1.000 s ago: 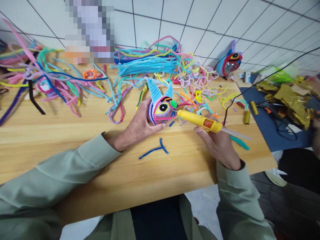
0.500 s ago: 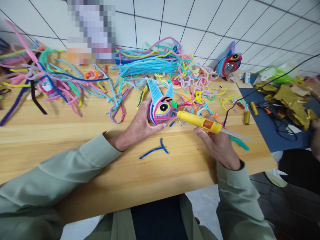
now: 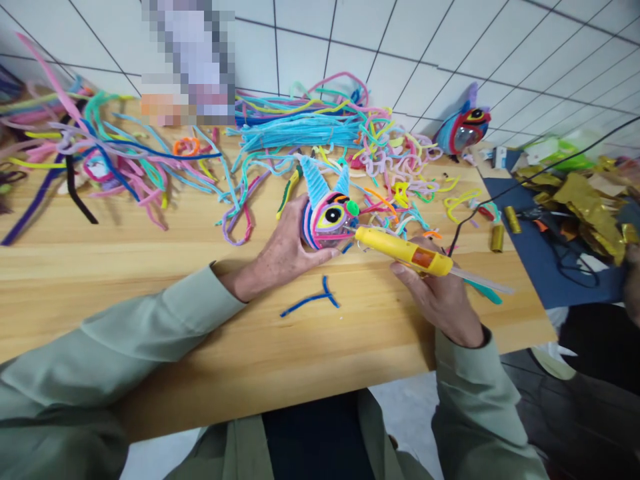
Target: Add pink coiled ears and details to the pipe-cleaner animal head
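My left hand (image 3: 285, 253) is wrapped round a pipe-cleaner animal head (image 3: 320, 233) with pointed light-blue ears, a yellow-rimmed eye, a green nose and a clear plastic part low on its front. In my right hand (image 3: 445, 293) is a yellow hot glue gun (image 3: 400, 249), a clear glue stick (image 3: 483, 279) jutting from its back. Its nozzle points left and is at the front of the head, beside the nose; whether it touches I cannot tell. Short blue pipe-cleaner pieces (image 3: 313, 301) lie on the wood just below.
Behind the head lie a light-blue pipe-cleaner bundle (image 3: 300, 135) and yellow-green handled pliers (image 3: 289, 193). Loose pipe cleaners (image 3: 115, 160) spread at left. A similar finished-looking head (image 3: 465, 130) stands by the tiled wall. The black cord (image 3: 540, 177) runs right, past gold foil (image 3: 595, 210).
The glue gun has tilted a little, its back end dropping slightly. The head stays in my left hand, and the whole view has shifted slightly.
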